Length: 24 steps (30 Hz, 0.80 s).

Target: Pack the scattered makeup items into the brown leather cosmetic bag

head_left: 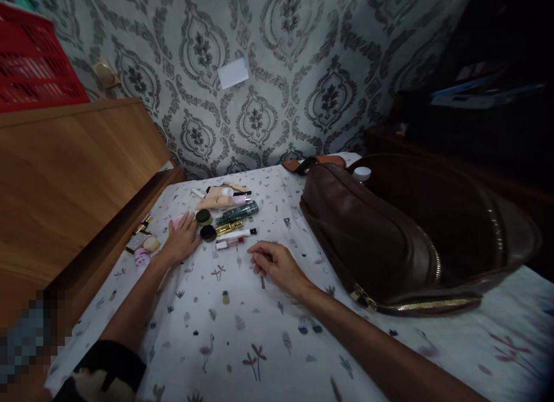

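Note:
My left hand point(180, 240) lies flat on the patterned sheet point(225, 332) with fingers stretched out, over something pink point(176, 220), beside two dark round jars point(206, 224). My right hand point(277, 264) rests on the sheet with fingers curled loosely under; nothing shows in them. Ahead of both hands lies a cluster of cosmetics: tubes point(220, 201), a dark bottle point(237, 212), a gold lipstick point(229, 227) and a white-and-red stick point(234, 239). A large brown leather bag point(389, 234) with a gold zip lies to the right of my right hand.
A wooden headboard or cabinet point(64, 177) runs along the left, with small items point(142, 243) by its ledge. A red crate point(34, 61) sits on top of it. Patterned wallpaper with a white card point(232, 73) is behind. A white bottle cap point(361, 174) peeks out behind the bag.

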Available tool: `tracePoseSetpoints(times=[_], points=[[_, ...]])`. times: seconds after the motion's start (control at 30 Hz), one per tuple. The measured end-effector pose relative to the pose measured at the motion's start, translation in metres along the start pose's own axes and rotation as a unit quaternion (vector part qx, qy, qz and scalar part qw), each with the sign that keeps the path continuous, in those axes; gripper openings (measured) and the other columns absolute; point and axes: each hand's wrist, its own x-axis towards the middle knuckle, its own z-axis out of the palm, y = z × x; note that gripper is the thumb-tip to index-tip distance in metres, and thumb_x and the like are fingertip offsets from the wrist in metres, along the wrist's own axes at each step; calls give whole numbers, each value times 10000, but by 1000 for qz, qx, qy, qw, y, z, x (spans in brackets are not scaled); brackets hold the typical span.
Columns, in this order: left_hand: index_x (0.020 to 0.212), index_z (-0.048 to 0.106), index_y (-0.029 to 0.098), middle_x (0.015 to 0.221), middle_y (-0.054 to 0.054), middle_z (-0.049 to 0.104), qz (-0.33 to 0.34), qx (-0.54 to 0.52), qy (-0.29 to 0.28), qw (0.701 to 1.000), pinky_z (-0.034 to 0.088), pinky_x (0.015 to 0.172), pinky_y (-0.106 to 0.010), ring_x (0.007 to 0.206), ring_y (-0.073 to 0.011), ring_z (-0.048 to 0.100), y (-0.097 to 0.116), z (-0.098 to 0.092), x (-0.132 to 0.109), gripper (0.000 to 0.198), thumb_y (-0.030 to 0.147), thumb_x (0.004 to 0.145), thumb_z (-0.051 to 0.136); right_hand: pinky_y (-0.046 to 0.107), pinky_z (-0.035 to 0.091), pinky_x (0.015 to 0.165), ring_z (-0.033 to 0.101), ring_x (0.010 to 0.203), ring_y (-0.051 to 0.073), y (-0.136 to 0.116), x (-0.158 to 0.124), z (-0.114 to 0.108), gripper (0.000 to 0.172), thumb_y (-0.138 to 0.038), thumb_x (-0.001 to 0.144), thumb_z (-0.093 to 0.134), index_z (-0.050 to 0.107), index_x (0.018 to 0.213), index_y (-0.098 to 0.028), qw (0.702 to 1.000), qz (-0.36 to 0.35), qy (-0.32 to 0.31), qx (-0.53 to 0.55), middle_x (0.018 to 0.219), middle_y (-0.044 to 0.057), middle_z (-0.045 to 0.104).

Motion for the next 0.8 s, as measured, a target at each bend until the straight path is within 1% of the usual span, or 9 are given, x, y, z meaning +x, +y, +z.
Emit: tracePoseSetpoints(times=[0.13,0.2,0.27,0.37,0.43,0.47,0.53,0.63,0.8], points=[[1409,510,187,1600,-134,386,-1,-23,37,999,223,1171,-671,1527,-332,222,-1,2,5,513,270,910,425,208,407,473,583,548,105,-1,0,-1,188,-280,766,570,650,889,-161,1000,-2,0,0,708,-8,621],[1366,543,208,1574,-114,427,-23,-37,67,997,266,1185,-606,1514,-305,259,-12,1,7,460,275,936,392,214,419,481,589,551,109,-2,0,-1,180,-280,765,580,654,883,-165,1000,-3,0,-5,710,-9,624],[1374,520,186,1559,-137,432,-65,-47,98,992,306,1182,-555,1494,-294,297,-25,0,11,455,297,979,323,222,429,496,594,555,114,-2,0,-1,175,-275,764,579,660,877,-169,1000,-5,-2,-16,705,-8,625],[1358,500,117,1530,-217,426,-133,-57,116,983,353,1129,-585,1461,-351,332,-41,4,21,473,350,1007,285,234,445,513,601,562,123,-3,1,-1,189,-271,767,566,671,885,-167,999,-2,0,-34,692,0,631],[1250,566,112,1448,-240,501,-161,-62,108,979,390,1075,-606,1417,-387,385,-45,8,26,432,365,1010,311,239,450,512,603,562,128,-2,1,-1,195,-272,768,561,674,886,-166,999,1,3,-37,694,6,636],[1185,597,122,1385,-233,554,-169,-65,102,978,408,1053,-598,1383,-386,427,-46,10,28,399,366,1012,333,240,451,510,603,562,128,-2,1,-1,196,-272,767,562,675,887,-167,999,0,2,-35,697,7,637],[1099,624,143,1255,-177,635,-177,-70,98,977,438,1029,-553,1287,-338,526,-43,12,28,331,377,1014,405,240,451,507,599,557,125,-1,1,-1,186,-271,762,570,672,879,-169,1000,-3,0,-28,699,5,635],[1086,605,143,1131,-125,662,-180,-78,114,974,473,980,-476,1146,-279,608,-35,8,22,302,401,1006,472,241,453,511,597,560,126,0,1,-1,185,-277,759,576,667,880,-169,1000,-7,-3,-23,691,1,633],[1186,510,165,1162,-149,637,-149,-102,163,970,499,861,-407,1043,-296,642,-14,-6,0,343,443,990,459,247,457,514,603,566,126,0,0,-2,190,-312,767,587,655,877,-172,1000,-15,-14,-19,701,-3,623]])
